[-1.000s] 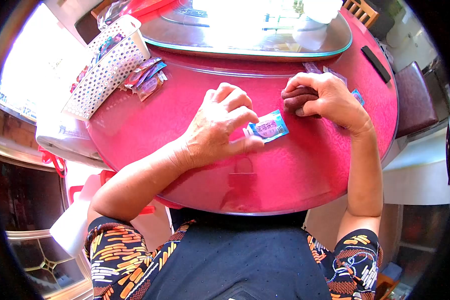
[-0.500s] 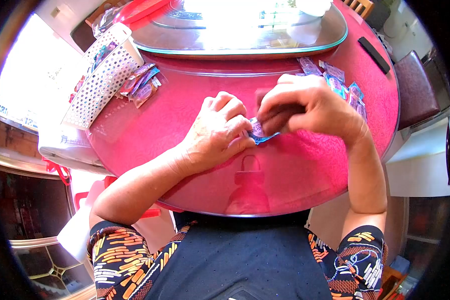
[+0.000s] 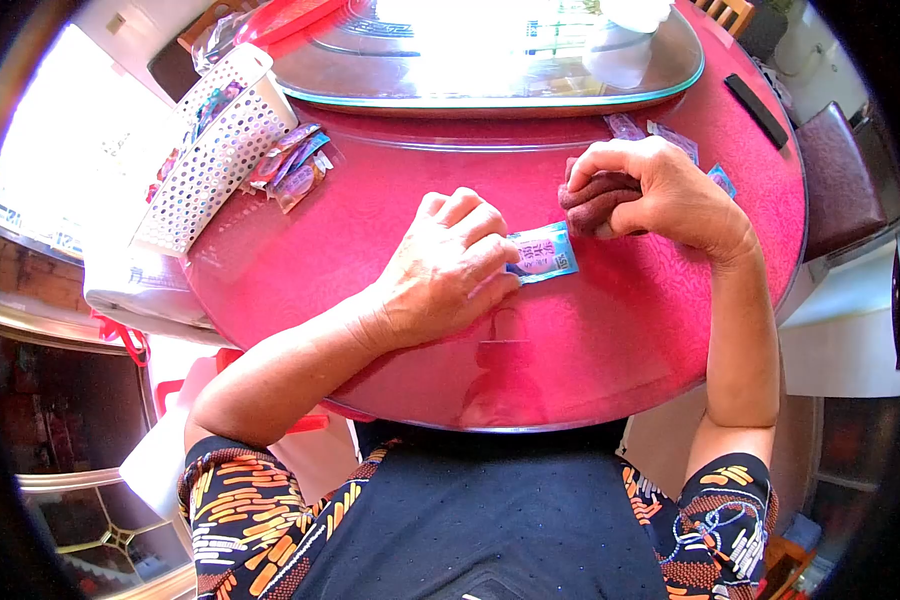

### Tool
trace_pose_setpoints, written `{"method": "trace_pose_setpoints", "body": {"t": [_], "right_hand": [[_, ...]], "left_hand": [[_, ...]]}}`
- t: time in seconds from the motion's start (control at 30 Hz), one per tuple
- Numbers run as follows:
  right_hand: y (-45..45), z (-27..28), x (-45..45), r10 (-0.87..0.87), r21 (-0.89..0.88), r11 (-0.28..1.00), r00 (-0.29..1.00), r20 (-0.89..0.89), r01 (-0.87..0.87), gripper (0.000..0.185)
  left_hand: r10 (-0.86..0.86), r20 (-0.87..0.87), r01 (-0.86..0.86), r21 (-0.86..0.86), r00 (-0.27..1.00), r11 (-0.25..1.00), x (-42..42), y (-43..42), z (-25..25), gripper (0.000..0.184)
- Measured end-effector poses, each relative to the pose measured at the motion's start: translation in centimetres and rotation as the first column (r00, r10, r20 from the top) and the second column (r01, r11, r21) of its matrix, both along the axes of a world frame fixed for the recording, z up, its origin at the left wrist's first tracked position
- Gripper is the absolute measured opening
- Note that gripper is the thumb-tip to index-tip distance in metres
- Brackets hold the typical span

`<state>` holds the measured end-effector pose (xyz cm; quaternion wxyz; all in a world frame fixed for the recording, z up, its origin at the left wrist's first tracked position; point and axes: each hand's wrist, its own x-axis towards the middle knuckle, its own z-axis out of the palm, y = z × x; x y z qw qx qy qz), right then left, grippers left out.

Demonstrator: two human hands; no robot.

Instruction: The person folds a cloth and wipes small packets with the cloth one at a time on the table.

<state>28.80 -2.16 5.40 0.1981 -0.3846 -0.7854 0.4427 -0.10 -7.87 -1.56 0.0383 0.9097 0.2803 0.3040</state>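
Flat on the red table lies a small blue and lilac packet with printed characters. My left hand is closed on its left end, fingers curled and thumb near the edge. Just up and to the right of the packet, my right hand grips a folded dark maroon cloth, bunched under the fingers. The cloth is slightly apart from the packet. Behind the right hand, more packets lie on the table, partly hidden by it.
A white perforated basket holding packets stands at the left, with a pile of packets beside it. At the back sits a glass-topped turntable. A black bar-shaped object lies near the right edge of the red table.
My right hand has moved right with the cloth, off the packet, which now shows flat and more fully. The left hand stays on the packet's end. The view has shifted slightly.
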Motion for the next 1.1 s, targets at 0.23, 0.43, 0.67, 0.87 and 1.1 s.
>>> {"method": "trace_pose_setpoints", "body": {"t": [0.23,0.43,0.67,0.87,1.1], "right_hand": [[-0.2,0.3,-0.1,-0.004,-0.041,0.999,0.997,0.073,0.007,0.043],[-0.3,0.5,-0.3,-0.005,-0.038,0.999,0.993,0.119,0.01,0.045],[-0.3,0.3,-0.1,0.007,-0.006,1.0,0.996,0.089,-0.007,0.043],[0.2,0.0,-0.2,-0.016,0.115,0.993,0.989,-0.148,0.033,0.042],[-1.5,0.6,-1.7,0.024,0.161,0.986,0.939,-0.343,0.034,0.04]], "left_hand": [[-0.016,-0.079,0.022,0.07,0.997,0.997,0.6,-0.3,0.4,0.035],[-0.035,-0.195,0.068,0.164,0.98,0.984,0.9,-0.7,0.7,0.027],[-0.026,-0.149,0.055,0.195,0.988,0.979,1.2,-0.8,0.8,0.022],[0.109,0.297,-0.018,-0.293,0.949,0.956,-0.3,0.5,0.9,0.007],[0.28,0.24,-0.065,-0.639,0.929,0.766,-1.1,0.3,2.6,0.006]]}}
